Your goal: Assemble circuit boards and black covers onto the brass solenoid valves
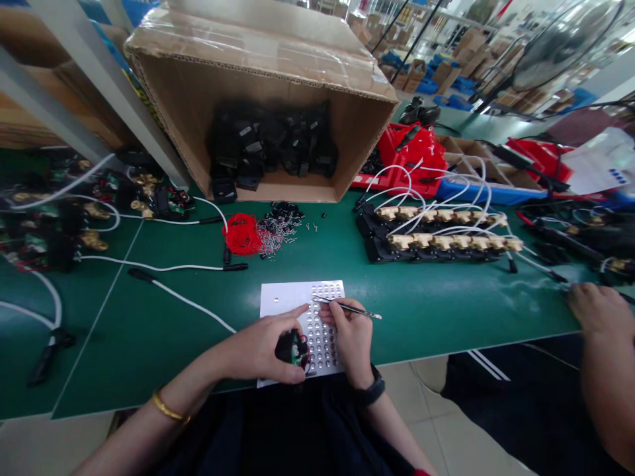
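Note:
My left hand (265,350) is closed around a small black housing (286,346) that has a green circuit board and red wires inside. That housing is held over the lower left part of a white sheet (282,294), which carries rows of small shiny silver domes (325,337). Between the thumb and fingers of my right hand (353,334) is a pair of metal tweezers (354,309). The tweezers' tips point left, over the upper rows of domes. Whether they grip a dome is too small to tell.
A cardboard box (268,53) of black parts stands behind, with red rings (243,233) and loose screws (278,231) before it. Brass-fitted black units (436,241) with white cables lie right. Wired assemblies (54,225) fill the left. A co-worker's hand (600,311) rests at the right edge.

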`<state>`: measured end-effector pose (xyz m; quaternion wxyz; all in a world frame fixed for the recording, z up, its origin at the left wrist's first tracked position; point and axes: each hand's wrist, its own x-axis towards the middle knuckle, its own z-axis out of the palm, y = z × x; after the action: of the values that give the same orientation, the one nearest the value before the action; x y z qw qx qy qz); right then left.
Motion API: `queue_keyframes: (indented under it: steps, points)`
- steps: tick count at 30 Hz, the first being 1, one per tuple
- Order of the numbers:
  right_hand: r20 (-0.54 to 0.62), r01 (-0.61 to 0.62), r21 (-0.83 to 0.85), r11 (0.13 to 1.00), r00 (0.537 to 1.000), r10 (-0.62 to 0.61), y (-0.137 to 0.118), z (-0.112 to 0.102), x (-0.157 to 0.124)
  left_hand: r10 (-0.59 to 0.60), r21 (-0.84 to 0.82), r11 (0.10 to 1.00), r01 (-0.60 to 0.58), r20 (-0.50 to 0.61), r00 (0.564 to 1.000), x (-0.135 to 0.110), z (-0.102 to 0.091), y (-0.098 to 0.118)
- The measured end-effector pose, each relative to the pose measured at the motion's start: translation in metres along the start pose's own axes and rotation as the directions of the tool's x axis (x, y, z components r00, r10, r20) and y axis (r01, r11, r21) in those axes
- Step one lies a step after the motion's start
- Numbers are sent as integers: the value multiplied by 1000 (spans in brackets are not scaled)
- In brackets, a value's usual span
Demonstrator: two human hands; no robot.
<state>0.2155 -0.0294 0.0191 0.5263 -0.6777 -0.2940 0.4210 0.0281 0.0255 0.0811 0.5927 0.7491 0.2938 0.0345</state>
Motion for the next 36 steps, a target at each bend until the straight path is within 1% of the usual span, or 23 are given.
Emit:
queue_keyframes:
  steps: [2, 8, 16, 21, 26, 30, 33, 36]
  points:
    - [20, 16, 0, 1000, 1000, -16, 2, -1, -1, -10, -1, 1000, 10, 6, 1000, 0, 0, -4]
    - [131, 32, -16, 999, 991, -30, -2, -6, 0, 0, -19, 1000, 1, 34, 999, -1, 0, -12]
    - [195, -25, 35, 999, 981, 18, -2, -11, 2, -10, -33, 999, 11, 42, 999, -3, 0, -12]
    - [236, -27, 35, 999, 972, 18, -3, -12, 4, -8, -40, 999, 9, 38, 999, -2, -1, -13]
    - [218, -32, 51, 998, 976, 20, -2, -12, 3, 6, -61, 998, -4, 35, 999, -2, 0, -16]
    - [193, -8, 48, 999, 981, -1, -1, -10, 1, 26, -92, 995, -26, 2, 1000, -3, 1, -16]
    - [181, -3, 53, 999, 983, -7, -1, -9, 0, 16, -97, 995, -17, -15, 1000, -5, 2, -15]
    - [154, -8, 67, 998, 988, -2, 2, -7, 0, 8, -98, 995, -9, -7, 1000, -5, 2, -14]
